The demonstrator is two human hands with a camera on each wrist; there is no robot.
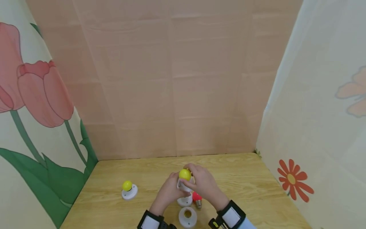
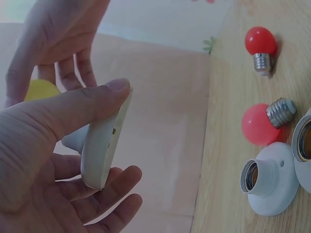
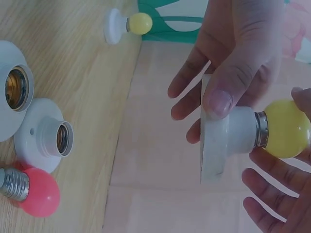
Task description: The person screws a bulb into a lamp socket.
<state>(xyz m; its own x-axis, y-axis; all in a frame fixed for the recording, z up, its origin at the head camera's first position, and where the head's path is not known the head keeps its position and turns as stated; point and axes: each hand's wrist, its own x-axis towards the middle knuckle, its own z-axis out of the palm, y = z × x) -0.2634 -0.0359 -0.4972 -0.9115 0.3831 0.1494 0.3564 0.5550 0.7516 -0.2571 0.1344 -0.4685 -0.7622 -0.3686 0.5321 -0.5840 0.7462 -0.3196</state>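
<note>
Held yellow bulb [image 3: 286, 131]: mostly behind the left hand [image 1: 168, 190] in the left wrist view, its metal base hidden there.
Held socket [image 3: 216, 150]: partly covered by the left thumb; how deep the bulb sits inside cannot be seen.
Nearest table socket [image 3: 14, 92]: cut by the edge in both wrist views.
Middle table socket [image 1: 185, 201]: partly covered in the head view.
Red bulb [image 3: 40, 192]: metal end cut off in the right wrist view.
Right hand [image 1: 204, 184]: cut by the right wrist view's edge.
</note>
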